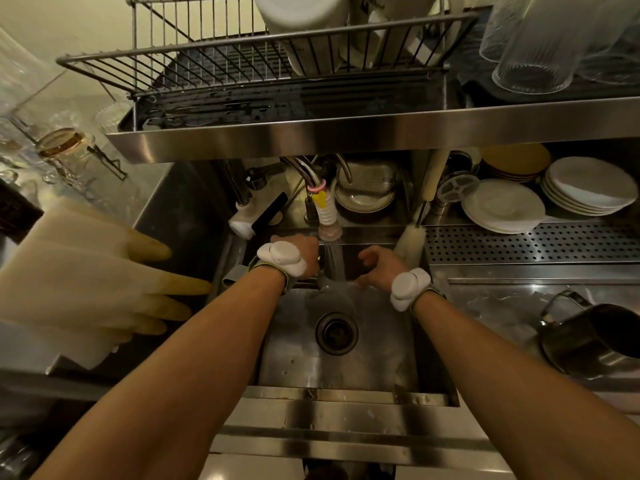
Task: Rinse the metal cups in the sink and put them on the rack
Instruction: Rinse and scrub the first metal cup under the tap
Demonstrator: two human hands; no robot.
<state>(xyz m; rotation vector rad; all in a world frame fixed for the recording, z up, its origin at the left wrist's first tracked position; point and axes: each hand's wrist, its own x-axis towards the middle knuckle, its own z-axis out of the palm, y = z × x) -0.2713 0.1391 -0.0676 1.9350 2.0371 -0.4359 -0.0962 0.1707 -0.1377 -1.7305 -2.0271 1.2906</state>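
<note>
A pale yellowish wall (62,26) is seen at the upper left. A stainless steel shelf (381,129) is stretched across the middle; a perforated steel counter (536,240) is set at right.

metal cup (594,341) on steel counter (491,303)

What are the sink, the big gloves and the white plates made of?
The shiny grey sink basin looks like brushed stainless steel, with streaky reflections. The big yellowish gloves seem rubber: matte, floppy. The stacked round white plates look like glazed ceramic, smooth and glossy; maybe plastic.
</note>
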